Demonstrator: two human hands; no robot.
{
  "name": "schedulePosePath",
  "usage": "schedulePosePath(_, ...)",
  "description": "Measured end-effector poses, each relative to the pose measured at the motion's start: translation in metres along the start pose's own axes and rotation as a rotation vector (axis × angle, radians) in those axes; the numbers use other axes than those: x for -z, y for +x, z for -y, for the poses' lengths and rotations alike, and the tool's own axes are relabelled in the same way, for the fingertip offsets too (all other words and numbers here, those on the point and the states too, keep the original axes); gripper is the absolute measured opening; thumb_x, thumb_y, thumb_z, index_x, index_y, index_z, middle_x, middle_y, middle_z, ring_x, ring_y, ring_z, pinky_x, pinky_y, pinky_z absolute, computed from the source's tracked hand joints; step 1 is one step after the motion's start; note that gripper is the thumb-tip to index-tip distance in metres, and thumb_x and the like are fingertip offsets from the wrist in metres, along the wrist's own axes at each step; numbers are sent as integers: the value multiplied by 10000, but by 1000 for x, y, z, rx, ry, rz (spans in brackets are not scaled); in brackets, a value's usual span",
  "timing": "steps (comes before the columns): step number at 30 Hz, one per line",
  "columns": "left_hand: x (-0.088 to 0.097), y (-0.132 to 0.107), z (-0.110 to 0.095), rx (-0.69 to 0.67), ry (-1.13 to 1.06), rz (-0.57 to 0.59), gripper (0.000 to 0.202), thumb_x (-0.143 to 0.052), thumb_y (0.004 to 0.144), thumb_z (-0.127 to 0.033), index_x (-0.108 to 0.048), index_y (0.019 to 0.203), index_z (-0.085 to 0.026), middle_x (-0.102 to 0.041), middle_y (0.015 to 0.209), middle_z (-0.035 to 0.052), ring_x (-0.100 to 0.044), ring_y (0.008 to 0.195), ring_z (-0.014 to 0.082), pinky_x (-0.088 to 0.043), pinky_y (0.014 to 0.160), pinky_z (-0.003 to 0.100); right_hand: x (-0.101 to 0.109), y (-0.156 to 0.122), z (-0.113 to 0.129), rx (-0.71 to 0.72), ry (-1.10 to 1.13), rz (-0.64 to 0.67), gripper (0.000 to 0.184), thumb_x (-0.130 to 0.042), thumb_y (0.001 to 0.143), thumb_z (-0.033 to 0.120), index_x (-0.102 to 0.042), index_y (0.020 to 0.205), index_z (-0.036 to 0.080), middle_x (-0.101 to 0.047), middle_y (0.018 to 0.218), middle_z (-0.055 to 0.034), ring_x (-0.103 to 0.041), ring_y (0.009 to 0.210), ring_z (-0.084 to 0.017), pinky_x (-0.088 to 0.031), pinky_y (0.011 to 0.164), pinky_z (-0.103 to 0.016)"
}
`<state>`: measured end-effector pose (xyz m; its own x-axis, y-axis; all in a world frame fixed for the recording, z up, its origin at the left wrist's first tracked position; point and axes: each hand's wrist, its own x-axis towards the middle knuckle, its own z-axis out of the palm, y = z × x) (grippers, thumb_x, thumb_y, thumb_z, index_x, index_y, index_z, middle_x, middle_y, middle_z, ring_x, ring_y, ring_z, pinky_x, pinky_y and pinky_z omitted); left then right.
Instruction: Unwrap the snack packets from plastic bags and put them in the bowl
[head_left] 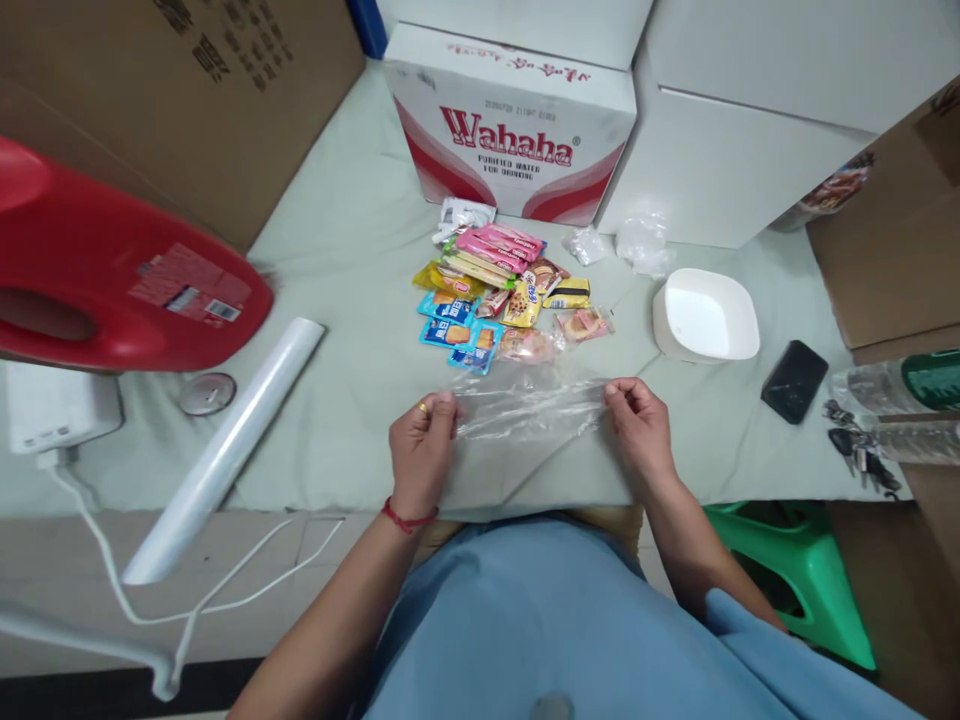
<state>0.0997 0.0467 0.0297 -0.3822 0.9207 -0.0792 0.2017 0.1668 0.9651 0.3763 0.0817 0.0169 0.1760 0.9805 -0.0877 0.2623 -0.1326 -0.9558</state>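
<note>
A clear plastic sheet or bag [529, 412] is stretched between my two hands, low over the cloth-covered table. My left hand [424, 445] pinches its left edge; a ring and a red wrist cord show on that side. At the opposite edge, my right hand [639, 425] grips the plastic between thumb and fingers. Just beyond it lies a pile of wrapped snacks: pink packets [501, 245], blue packets [457, 330], a yellow packet [523, 303] and pale clear-wrapped pieces [585, 323]. Whether the plastic is a single layer or a bag, I cannot tell.
A white bowl [706, 315], a black case [795, 382], keys [862, 460] and bottles [900, 385] are at right. Crumpled plastic [643, 243] lies before the Wahaha box [517, 140]. At left are a red jug [127, 260], a white roll [225, 450] and a charger [64, 405].
</note>
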Motion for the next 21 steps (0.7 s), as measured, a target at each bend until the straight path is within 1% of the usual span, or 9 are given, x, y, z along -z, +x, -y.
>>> schedulePosePath(5,17,0,-3,21,58,11,534,-534,1001,-563,-626,597,-226,-682,662,28,-657,754,198,-512,761,301,13,-1,-5,-66,-5,66,360,-673,912,583,-623,914,226,-626,703,23,-430,551,-134,-326,527,-268)
schedulePosePath(8,29,-2,-6,160,63,210,563,-524,978,-645,-642,608,-237,-599,503,26,-634,609,207,-490,609,305,18,-1,-3,-150,34,159,371,-668,916,606,-610,914,239,-555,589,55,-393,505,-136,-296,509,-272)
schedulePosePath(11,37,-4,-2,394,-105,380,528,-536,932,-708,-729,886,-219,-631,520,37,-600,464,215,-339,414,304,18,0,1,-187,101,225,388,-683,904,618,-591,888,242,-475,558,76,-380,507,-133,-297,518,-266)
schedulePosePath(14,43,-8,7,433,-26,334,624,-497,928,-738,-680,1190,-203,-744,776,87,-684,561,243,-343,408,309,13,1,6,-63,56,217,395,-681,914,617,-600,862,233,-574,702,34,-491,646,-150,-403,628,-277)
schedulePosePath(15,46,-9,9,364,90,271,635,-514,920,-730,-657,1235,-197,-754,871,100,-705,630,249,-418,461,324,11,1,8,-15,29,214,389,-670,927,613,-612,875,232,-619,773,15,-533,714,-161,-434,683,-286)
schedulePosePath(17,50,-12,11,98,369,81,613,-614,883,-661,-646,1259,-178,-741,1058,142,-720,836,285,-553,697,415,8,-1,10,51,-8,224,368,-633,964,598,-627,916,234,-682,886,-12,-591,827,-181,-467,771,-304)
schedulePosePath(19,53,-14,10,-254,585,-85,483,-700,859,-498,-676,1227,-186,-710,1196,173,-671,1094,342,-511,970,524,5,-3,12,95,-34,249,338,-588,1005,570,-617,934,241,-702,899,-17,-615,849,-187,-477,796,-312)
schedulePosePath(20,52,-15,9,-429,638,-90,385,-698,868,-405,-698,1202,-212,-709,1231,164,-638,1184,352,-463,1044,546,3,-4,12,116,-52,264,324,-567,1022,555,-605,933,245,-697,865,-11,-616,821,-186,-478,787,-313)
schedulePosePath(21,50,-14,8,-587,656,-19,301,-670,888,-318,-717,1175,-243,-724,1232,140,-625,1233,341,-436,1076,543,2,-5,12,137,-74,277,315,-550,1035,543,-592,927,250,-680,811,0,-609,773,-182,-476,760,-312)
